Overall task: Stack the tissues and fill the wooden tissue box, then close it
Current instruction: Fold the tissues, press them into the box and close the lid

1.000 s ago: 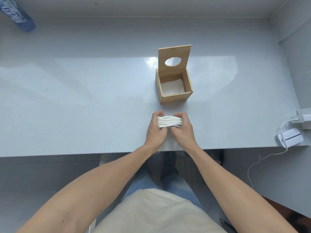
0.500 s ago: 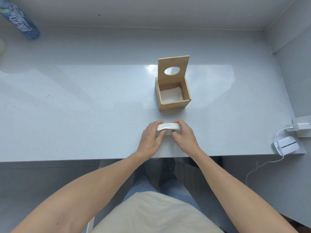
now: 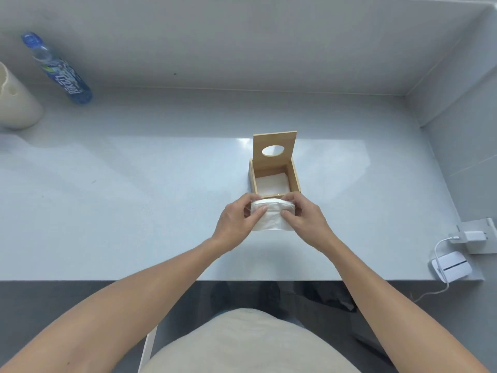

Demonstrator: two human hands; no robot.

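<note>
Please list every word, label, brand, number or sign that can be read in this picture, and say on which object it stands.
Blue bottle, far left of the counter: white characters on its blue label, too blurred to read with confidence.
Wooden tissue box and its raised lid: no text visible.
Stack of tissues: no print visible.
White device and charger at the right edge: no readable marking.
Cream container, far left: no text visible.

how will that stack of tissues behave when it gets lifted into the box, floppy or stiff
Probably floppy: the tissue stack already bows between the left hand and right hand. It looks light, so the sheets may fan or slip apart without both hands pinching. It should squash easily into the wooden box.
</note>
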